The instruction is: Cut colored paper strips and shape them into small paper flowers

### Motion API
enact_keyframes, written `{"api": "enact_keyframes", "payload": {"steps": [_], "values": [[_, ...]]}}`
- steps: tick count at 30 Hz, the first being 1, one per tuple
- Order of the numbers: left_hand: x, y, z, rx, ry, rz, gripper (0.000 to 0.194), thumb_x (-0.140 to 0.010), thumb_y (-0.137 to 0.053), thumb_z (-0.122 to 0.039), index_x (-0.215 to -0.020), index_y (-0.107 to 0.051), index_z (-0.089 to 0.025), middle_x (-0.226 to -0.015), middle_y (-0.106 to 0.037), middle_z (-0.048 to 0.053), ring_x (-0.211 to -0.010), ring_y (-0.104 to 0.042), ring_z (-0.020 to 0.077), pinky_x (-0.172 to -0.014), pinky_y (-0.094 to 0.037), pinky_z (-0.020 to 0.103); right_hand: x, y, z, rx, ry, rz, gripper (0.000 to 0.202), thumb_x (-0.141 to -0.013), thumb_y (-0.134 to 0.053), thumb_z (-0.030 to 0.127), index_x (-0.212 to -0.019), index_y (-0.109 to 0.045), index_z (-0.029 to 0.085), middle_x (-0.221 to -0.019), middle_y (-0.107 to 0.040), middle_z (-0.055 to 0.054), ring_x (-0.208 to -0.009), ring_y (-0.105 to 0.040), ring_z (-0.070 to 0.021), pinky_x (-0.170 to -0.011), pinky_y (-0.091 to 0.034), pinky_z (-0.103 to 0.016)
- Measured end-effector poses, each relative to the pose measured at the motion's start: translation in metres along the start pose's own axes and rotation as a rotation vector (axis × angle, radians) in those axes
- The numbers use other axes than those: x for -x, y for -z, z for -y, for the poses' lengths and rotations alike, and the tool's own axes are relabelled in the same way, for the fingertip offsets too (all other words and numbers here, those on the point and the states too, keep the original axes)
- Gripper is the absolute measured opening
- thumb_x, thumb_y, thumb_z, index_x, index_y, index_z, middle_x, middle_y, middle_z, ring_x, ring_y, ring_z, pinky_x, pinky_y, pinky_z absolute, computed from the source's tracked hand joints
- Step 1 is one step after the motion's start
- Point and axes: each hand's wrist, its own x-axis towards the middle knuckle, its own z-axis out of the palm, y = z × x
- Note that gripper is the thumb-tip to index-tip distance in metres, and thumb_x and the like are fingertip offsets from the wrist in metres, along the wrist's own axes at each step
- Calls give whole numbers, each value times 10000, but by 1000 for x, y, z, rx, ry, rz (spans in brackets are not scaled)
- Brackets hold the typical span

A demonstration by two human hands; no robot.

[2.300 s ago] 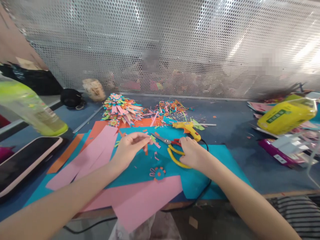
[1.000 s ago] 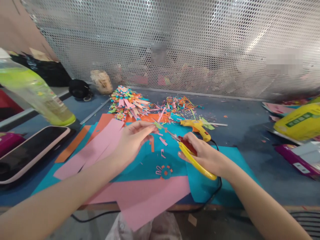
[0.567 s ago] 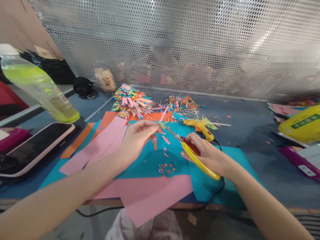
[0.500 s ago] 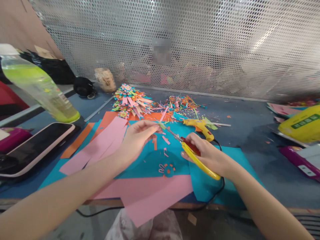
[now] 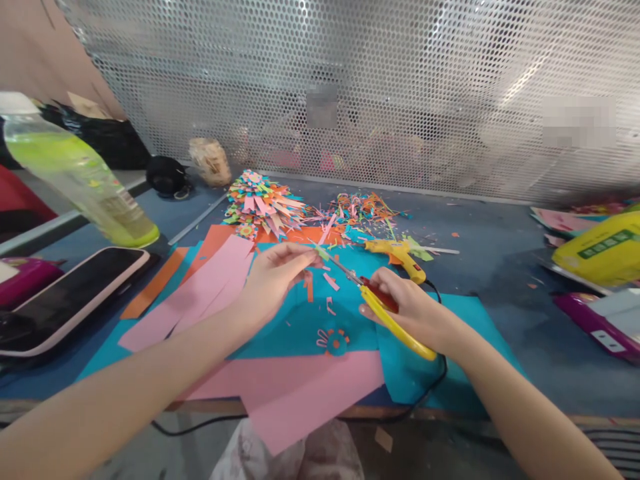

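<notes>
My right hand [image 5: 397,300] grips yellow-handled scissors [image 5: 395,323], with the blades pointing up and left toward my other hand. Between thumb and fingers my left hand [image 5: 280,270] pinches a small light-green paper piece [image 5: 324,254], right at the blades. Below them lies a blue paper sheet [image 5: 280,327] with small pink and orange cuttings on it. A round blue paper flower [image 5: 337,343] with orange tabs rests there beside a looped pink strip [image 5: 323,339]. Behind the scissors lies a yellow glue gun [image 5: 397,253].
A cone of fringed coloured paper [image 5: 263,207] and a heap of paper scraps [image 5: 365,212] stand at the back. Pink strips [image 5: 200,287], a phone [image 5: 75,300] and a green drink bottle [image 5: 85,180] are on the left. A yellow packet [image 5: 600,243] lies right, before a perforated metal screen [image 5: 400,87].
Both hands hold nearly the same position; the scissors and the green paper piece have barely shifted. The camera view has moved slightly.
</notes>
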Motion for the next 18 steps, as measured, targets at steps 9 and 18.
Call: {"api": "enact_keyframes", "payload": {"steps": [9, 18], "values": [[-1, 1, 2, 6, 23, 16, 96, -667, -697, -225, -706, -648, -152, -680, -669, 15, -691, -627, 111, -554, -452, 184, -7, -5, -6, 95, 26, -63, 309, -747, -544, 448, -700, -344, 218, -549, -387, 56, -475, -311, -99, -455, -246, -230], [2, 0, 5, -97, -28, 117, 106, -698, -665, -252, -717, -624, -155, -689, -667, 23, -578, -597, 111, -510, -449, 219, -12, -12, -10, -75, -11, -201, 303, -742, -553, 432, -695, -341, 220, -568, -441, 39, -471, -408, -106, -443, -291, -239]]}}
